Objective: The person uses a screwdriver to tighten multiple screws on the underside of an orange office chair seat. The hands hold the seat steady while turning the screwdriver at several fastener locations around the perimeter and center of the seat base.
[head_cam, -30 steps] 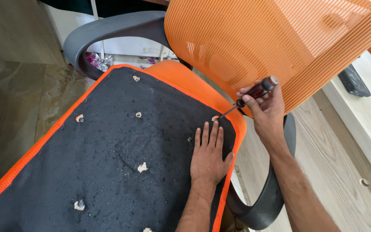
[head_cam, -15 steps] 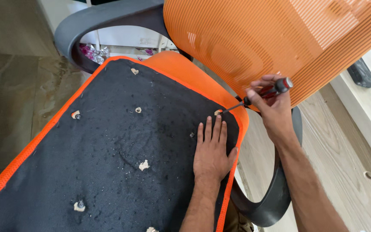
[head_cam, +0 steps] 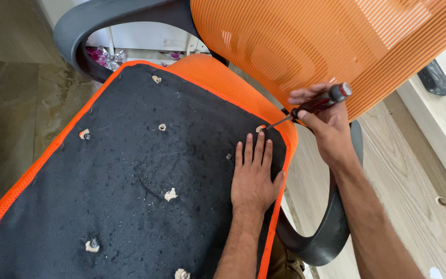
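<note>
I see left hand (head_cam: 253, 178) flat, fingers together, pressing black seat underside (head_cam: 145, 170). Right hand (head_cam: 322, 116) clamped on screwdriver (head_cam: 316, 105); tip at screw hole (head_cam: 260, 128) near orange edge, just beyond left fingertips. Mesh backrest (head_cam: 336, 46) behind.

1 head-worn camera is looking steeply down from close above, facing the black fabric underside of an orange-edged chair seat (head_cam: 130, 175), the orange mesh backrest (head_cam: 305, 46) filling the frame's top right.
</note>
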